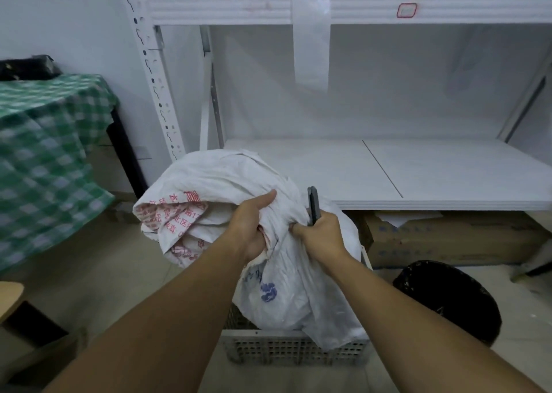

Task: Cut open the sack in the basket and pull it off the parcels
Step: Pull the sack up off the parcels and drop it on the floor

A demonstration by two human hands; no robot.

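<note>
Our left hand (254,224) bunches a fold of the white sack (221,177) in its curled fingers. Our right hand (322,233) closes round a dark cutter (312,203) that points up, right beside the same gathered fabric. The sack sits in the grey basket (294,351) on the floor, in front of a white shelf (433,174), with a black bin (448,297) to its right.

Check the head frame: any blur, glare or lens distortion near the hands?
Head view: flat, soft light, no glare or hard shadows; the checked cloth at left is smeared by blur; the wide lens bows the shelf upright; left hand, right hand, sack and dark cutter are acceptably sharp.
</note>
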